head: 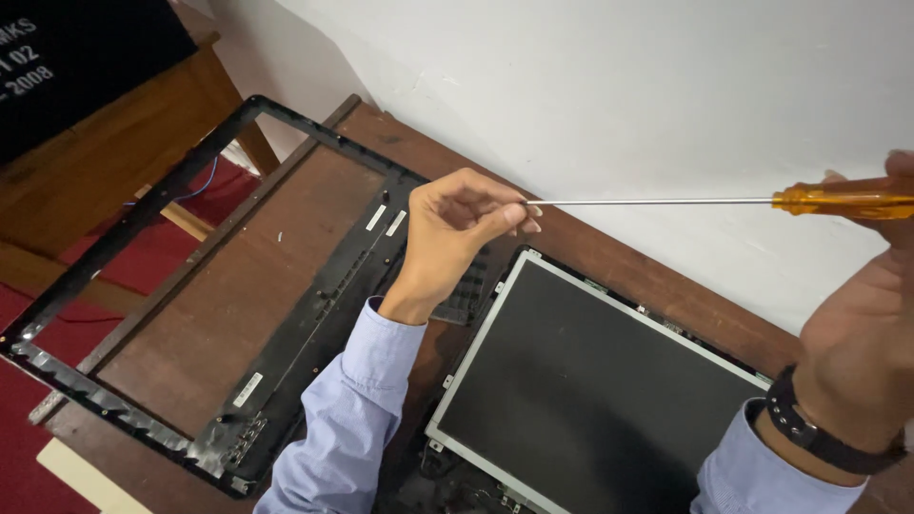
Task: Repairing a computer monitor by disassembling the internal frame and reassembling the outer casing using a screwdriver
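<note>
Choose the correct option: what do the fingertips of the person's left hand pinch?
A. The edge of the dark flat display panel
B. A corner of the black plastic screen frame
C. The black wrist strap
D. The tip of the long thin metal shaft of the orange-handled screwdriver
D: the left hand pinches the tip of the long orange-handled screwdriver, while the right hand holds its handle above the dark display panel.

A long screwdriver (724, 201) with amber handle and thin steel shaft lies level above the desk.
</note>
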